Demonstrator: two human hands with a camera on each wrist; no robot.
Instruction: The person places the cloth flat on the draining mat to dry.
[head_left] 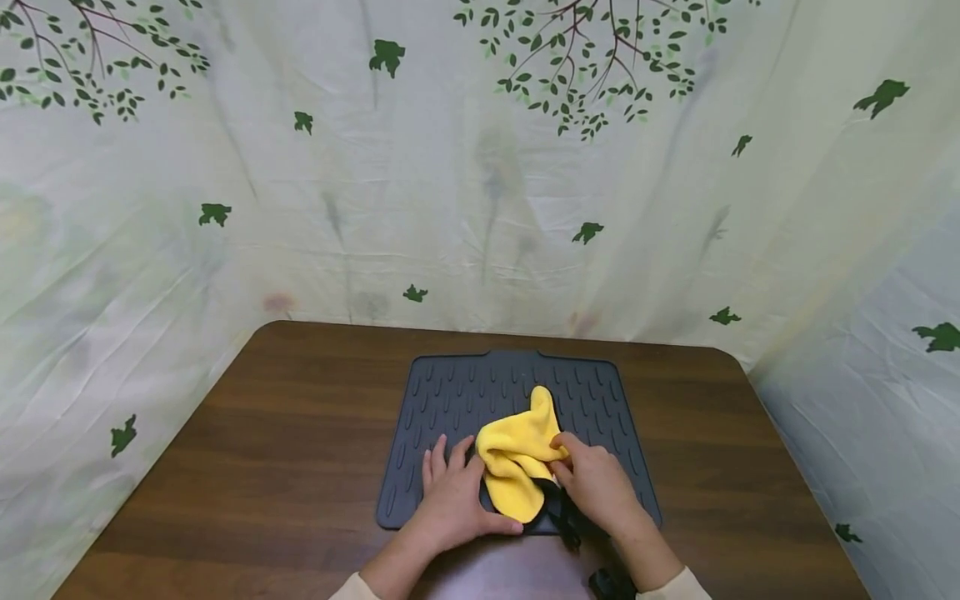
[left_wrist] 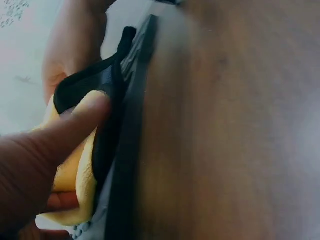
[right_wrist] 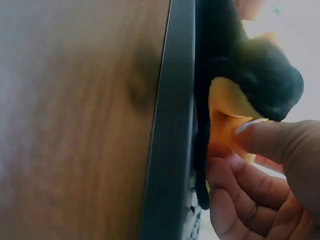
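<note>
A crumpled yellow cloth with black edging (head_left: 514,454) lies bunched on a dark grey ridged mat (head_left: 450,396). My right hand (head_left: 600,485) pinches its right side between thumb and fingers, as the right wrist view also shows. On the cloth's left, my left hand (head_left: 453,500) rests with fingers spread and thumb stretched along the near edge. In the left wrist view the left thumb (left_wrist: 75,127) lies against the yellow fabric (left_wrist: 86,182), and part of a finger shows behind a fold. The black edging (right_wrist: 262,75) stands up near my right thumb.
The mat lies on a brown wooden table (head_left: 300,433), close to its far edge. A pale curtain (head_left: 450,167) printed with leaves and birds hangs behind and beside the table. A small black object (head_left: 611,583) shows beside the right wrist.
</note>
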